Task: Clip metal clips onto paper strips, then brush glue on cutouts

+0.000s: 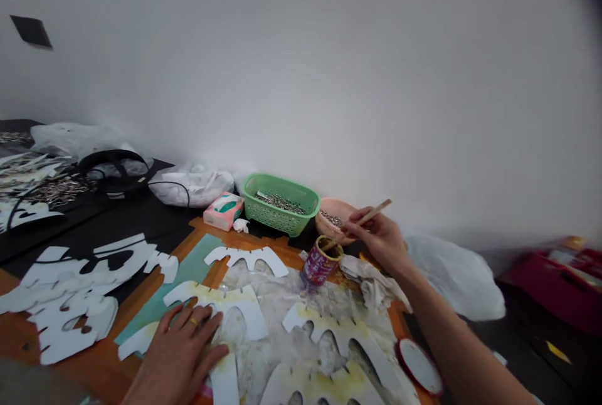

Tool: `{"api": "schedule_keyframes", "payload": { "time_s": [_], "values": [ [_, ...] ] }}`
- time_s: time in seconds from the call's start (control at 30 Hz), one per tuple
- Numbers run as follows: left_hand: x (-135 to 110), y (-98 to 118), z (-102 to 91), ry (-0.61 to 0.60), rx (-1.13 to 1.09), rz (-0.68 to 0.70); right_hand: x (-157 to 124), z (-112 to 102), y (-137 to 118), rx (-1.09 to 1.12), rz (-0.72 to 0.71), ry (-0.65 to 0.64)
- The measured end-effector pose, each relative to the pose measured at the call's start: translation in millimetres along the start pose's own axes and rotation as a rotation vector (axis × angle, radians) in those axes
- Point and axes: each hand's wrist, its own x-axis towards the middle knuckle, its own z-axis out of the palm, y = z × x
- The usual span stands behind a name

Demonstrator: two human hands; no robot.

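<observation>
My right hand [379, 239] grips a pale wooden stick [377, 209]. Its lower end dips into a purple patterned can [321, 265] with a yellow-stained rim, so I cannot tell whether it ends in a brush. My left hand [181, 348], a ring on one finger, lies with fingers spread over a white curved cut-out [251, 314] marked with yellowish stains. Other notched cut-outs lie around, including a small white arch [256, 256] near the can and a stained piece [338, 333] to the right, on a smeared clear sheet [277, 336].
Behind stand a green basket [282, 225] and a pink bowl [341, 207], both holding small metal parts, beside a tissue box [224, 210]. A crumpled cloth [374, 279] and a round lid [420, 365] lie right. White cut-outs [75, 286] are piled left. A wall rises behind.
</observation>
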Motion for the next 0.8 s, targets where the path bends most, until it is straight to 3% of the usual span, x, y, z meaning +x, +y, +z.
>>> {"api": "schedule_keyframes", "payload": {
  "time_s": [0.17,0.3,0.47,0.8],
  "values": [
    [-0.1,1.9,2.7,0.038,0.007,-0.021,1.9,-27.5,-28.3,0.037,-0.034,0.146],
    [-1.9,-0.2,2.3,-0.005,0.000,-0.007,1.0,-42.9,-43.2,0.068,-0.082,0.264],
    [-2.0,-3.9,-1.1,-0.040,0.012,0.013,-12.6,-47.1,-47.8,0.096,-0.097,0.327],
    [4.0,3.0,-3.7,0.041,0.006,0.002,-23.4,-53.0,-52.6,0.182,-0.084,0.432]
  ]
}}
